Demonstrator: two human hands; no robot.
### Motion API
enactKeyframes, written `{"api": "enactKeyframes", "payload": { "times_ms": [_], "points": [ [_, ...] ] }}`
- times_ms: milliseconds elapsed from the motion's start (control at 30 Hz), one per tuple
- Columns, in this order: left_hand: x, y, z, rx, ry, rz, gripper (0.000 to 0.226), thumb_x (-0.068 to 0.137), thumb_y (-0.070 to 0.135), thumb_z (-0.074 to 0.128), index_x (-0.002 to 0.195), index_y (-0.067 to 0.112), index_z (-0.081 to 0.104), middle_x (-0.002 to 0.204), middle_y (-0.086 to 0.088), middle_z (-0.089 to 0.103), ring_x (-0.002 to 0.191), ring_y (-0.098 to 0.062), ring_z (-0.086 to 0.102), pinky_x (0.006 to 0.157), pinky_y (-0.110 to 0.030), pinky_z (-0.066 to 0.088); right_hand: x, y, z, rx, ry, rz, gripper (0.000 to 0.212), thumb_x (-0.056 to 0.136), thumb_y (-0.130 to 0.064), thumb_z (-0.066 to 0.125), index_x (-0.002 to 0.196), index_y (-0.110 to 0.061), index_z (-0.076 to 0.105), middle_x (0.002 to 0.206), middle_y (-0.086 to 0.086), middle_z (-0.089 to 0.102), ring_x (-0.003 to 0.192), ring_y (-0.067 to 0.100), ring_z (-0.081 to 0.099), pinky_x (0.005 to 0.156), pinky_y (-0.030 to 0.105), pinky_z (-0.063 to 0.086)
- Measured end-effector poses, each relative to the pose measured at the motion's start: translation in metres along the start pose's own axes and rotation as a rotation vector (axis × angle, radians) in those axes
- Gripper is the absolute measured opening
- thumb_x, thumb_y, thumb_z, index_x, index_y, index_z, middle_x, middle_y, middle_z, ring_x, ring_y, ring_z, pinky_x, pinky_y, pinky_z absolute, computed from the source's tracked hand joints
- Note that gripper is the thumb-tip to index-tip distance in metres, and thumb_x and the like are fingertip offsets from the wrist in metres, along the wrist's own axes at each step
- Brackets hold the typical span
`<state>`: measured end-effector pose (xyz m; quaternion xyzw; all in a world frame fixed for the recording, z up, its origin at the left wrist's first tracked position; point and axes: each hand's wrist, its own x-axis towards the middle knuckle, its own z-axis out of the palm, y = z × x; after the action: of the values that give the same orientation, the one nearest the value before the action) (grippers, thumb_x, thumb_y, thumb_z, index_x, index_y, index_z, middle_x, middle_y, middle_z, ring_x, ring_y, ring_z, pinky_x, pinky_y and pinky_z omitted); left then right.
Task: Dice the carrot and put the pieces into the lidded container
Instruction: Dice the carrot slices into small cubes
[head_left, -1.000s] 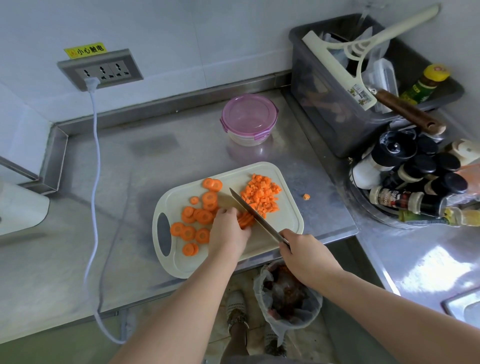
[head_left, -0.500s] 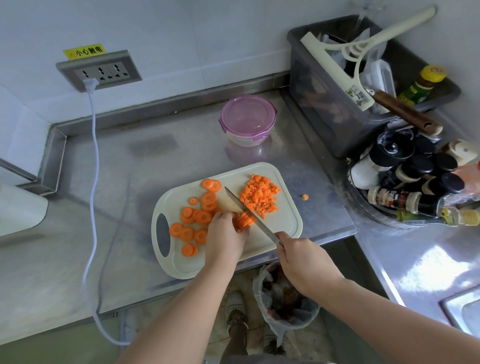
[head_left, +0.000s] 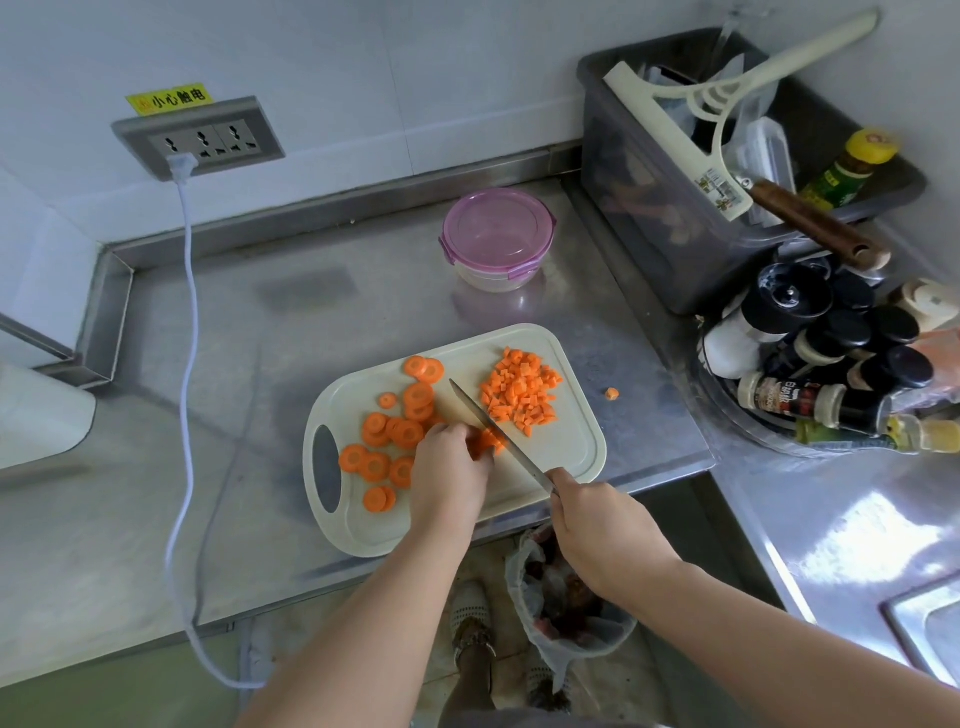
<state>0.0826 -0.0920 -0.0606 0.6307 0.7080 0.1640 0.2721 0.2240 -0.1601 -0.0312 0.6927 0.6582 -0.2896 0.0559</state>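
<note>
A cream cutting board (head_left: 571, 457) lies at the counter's front edge. Round carrot slices (head_left: 395, 436) cover its left half and a heap of diced carrot (head_left: 522, 395) lies at its right. My left hand (head_left: 452, 470) holds down a small stack of carrot strips (head_left: 488, 441) with curled fingers. My right hand (head_left: 602, 525) grips the handle of a knife (head_left: 493, 431), whose blade lies across the strips beside my left fingers. The lidded container (head_left: 498, 239), clear with a pink lid, stands shut behind the board.
One carrot cube (head_left: 612, 394) lies on the steel counter right of the board. A grey bin of utensils (head_left: 675, 223) and a rack of spice bottles (head_left: 831, 364) crowd the right. A white cable (head_left: 188, 364) runs down the left. A lined waste bin (head_left: 566, 597) sits below the counter edge.
The knife blade has stepped leftward along the strips, towards my left hand. My left fingers have drawn back slightly. The stack of strips has grown shorter.
</note>
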Motion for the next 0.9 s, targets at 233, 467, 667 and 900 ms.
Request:
{"api": "enactKeyframes", "payload": {
  "times_ms": [233, 467, 667, 900],
  "points": [
    [0.002, 0.0, 0.002, 0.009, -0.002, -0.01, 0.018, 0.087, 0.025, 0.066, 0.096, 0.011, 0.071, 0.101, -0.003, 0.064, 0.088, -0.021, 0.062, 0.069, -0.027, 0.047, 0.004, -0.002, 0.001, -0.013, -0.051, 0.018, 0.039, 0.098, -0.011, 0.034, 0.137, -0.018, 0.033, 0.085, 0.003, 0.062, 0.073, 0.024, 0.062, 0.064, 0.04, 0.054],
    [0.004, -0.001, 0.003, 0.027, -0.002, -0.008, 0.015, 0.087, 0.017, 0.063, 0.099, 0.009, 0.07, 0.105, -0.004, 0.064, 0.092, -0.021, 0.06, 0.069, -0.025, 0.044, 0.01, -0.004, 0.002, -0.056, -0.092, 0.029, 0.038, 0.097, -0.01, 0.037, 0.135, -0.015, 0.033, 0.087, 0.002, 0.059, 0.074, 0.021, 0.06, 0.061, 0.036, 0.053],
    [0.004, 0.0, 0.003, 0.002, -0.005, -0.018, 0.02, 0.089, 0.021, 0.063, 0.104, 0.011, 0.069, 0.107, -0.002, 0.063, 0.091, -0.018, 0.061, 0.068, -0.02, 0.041, 0.016, -0.003, 0.001, 0.066, -0.12, 0.076, 0.031, 0.098, -0.014, 0.035, 0.128, -0.014, 0.042, 0.093, 0.005, 0.064, 0.08, 0.023, 0.063, 0.072, 0.043, 0.057],
    [0.003, -0.005, -0.001, -0.13, -0.042, -0.046, 0.021, 0.083, 0.026, 0.072, 0.1, 0.014, 0.072, 0.099, 0.0, 0.07, 0.092, -0.014, 0.064, 0.077, -0.021, 0.046, 0.008, 0.002, -0.013, 0.187, -0.016, 0.04, 0.028, 0.103, -0.025, 0.029, 0.122, -0.014, 0.047, 0.097, 0.011, 0.064, 0.085, 0.03, 0.061, 0.077, 0.048, 0.052]
  ]
}}
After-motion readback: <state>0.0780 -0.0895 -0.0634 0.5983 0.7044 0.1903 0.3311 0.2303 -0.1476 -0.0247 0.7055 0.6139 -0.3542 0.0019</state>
